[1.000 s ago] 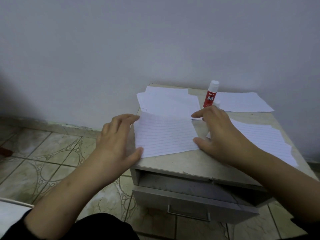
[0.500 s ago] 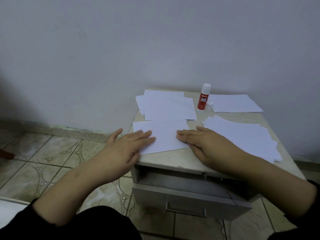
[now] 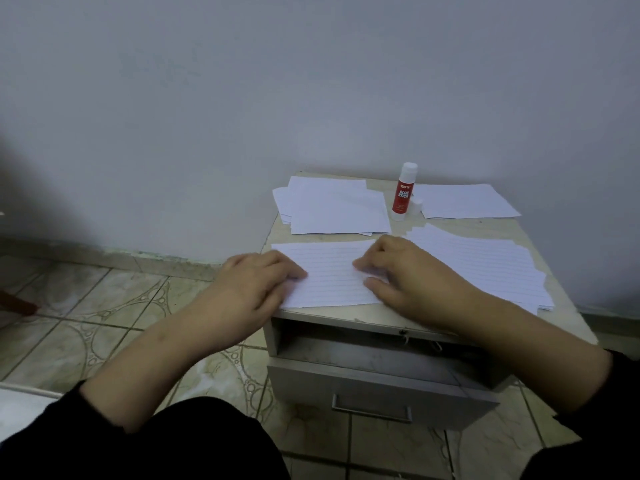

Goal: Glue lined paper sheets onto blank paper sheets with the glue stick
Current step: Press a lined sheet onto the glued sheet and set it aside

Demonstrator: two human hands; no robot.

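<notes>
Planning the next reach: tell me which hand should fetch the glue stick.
Right. The glue stick stands at the back, just beyond the right hand; the left hand is farther off and would probably have to cross the lined sheet.

Everything on the surface point(image 3: 408, 311) was paper: the lined sheet point(image 3: 329, 275) looked thin and matt, same for the lined stack point(image 3: 485, 268) on the right and the plain white sheets point(image 3: 339, 209) at the far left. The glue stick point(image 3: 403, 197) was smooth plastic, red label, white cap, slight sheen. The surface itself looked like worn beige laminate, scuffed and chipped at the near edge. Drawer front point(image 3: 381, 393) was dull grey with a metal handle point(image 3: 372, 408). Floor tiles point(image 3: 104, 306) were glossy, wall point(image 3: 242, 98) matt paint.
</notes>
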